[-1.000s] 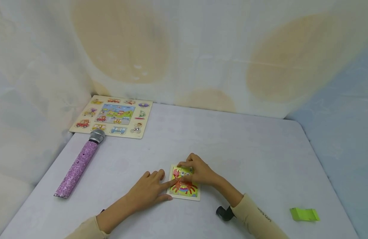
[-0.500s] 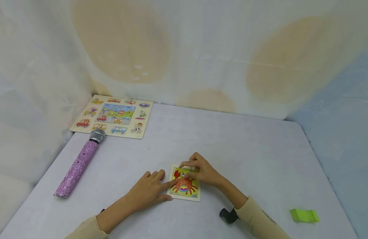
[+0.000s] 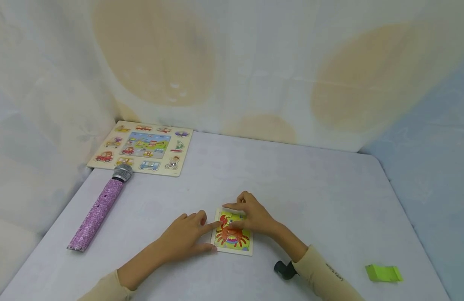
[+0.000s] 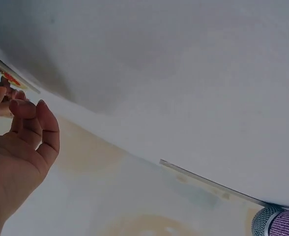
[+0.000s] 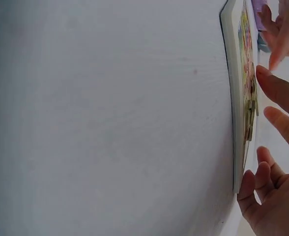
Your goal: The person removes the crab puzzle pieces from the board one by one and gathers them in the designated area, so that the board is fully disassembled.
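Observation:
A small square wooden jigsaw puzzle (image 3: 233,239) with a red crab picture lies flat on the table between both hands. My left hand (image 3: 186,237) is at its left side, with the index finger extended over the picture and the thumb by the lower left corner. From the right comes my right hand (image 3: 256,216), its thumb touching the picture and its index finger reaching over the top edge. In the right wrist view a few puzzle pieces (image 5: 252,105) stand slightly raised under the thumb. In the left wrist view only a corner of the puzzle (image 4: 12,78) shows.
A wooden vehicle puzzle board (image 3: 175,167) lies at the back left. A purple glittery microphone (image 3: 98,211) rests with its head against the board. A black object (image 3: 285,270) sits beside the right sleeve, partly hidden. A bright green piece (image 3: 384,273) lies at the right.
The left index finger has drawn back slightly towards the puzzle's left edge. The right hand shifted a little right, then back left, over the upper part; the crab's upper pieces look more in line.

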`<state>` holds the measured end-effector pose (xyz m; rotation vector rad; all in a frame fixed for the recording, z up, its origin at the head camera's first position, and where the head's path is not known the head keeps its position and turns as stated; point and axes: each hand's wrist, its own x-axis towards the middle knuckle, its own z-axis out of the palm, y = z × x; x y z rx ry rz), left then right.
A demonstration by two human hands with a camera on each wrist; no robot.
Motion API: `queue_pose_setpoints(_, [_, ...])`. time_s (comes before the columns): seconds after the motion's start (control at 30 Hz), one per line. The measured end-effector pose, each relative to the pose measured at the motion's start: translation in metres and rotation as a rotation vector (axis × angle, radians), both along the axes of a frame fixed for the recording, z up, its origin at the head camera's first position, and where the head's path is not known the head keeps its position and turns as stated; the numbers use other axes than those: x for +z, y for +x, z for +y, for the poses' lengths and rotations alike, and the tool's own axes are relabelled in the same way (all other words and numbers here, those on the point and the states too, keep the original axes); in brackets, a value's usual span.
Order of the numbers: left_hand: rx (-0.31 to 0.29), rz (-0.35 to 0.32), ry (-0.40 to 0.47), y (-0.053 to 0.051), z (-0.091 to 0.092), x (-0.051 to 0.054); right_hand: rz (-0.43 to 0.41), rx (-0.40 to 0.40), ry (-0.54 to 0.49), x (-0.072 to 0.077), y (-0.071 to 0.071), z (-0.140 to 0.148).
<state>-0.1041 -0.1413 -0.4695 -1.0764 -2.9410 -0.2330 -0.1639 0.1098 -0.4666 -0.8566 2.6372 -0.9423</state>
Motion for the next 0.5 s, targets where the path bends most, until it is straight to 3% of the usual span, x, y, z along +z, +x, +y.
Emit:
queue_pose_setpoints(0.2, [0.062, -0.005, 0.02, -0.011, 0.004, -0.005, 0.063, 0.006, 0.076, -0.001, 0.0, -0.002])
queue_pose_setpoints(0.5, [0.109, -0.046, 0.009, -0.013, 0.011, -0.008, 0.234, 0.022, 0.117, -0.003, -0.001, -0.007])
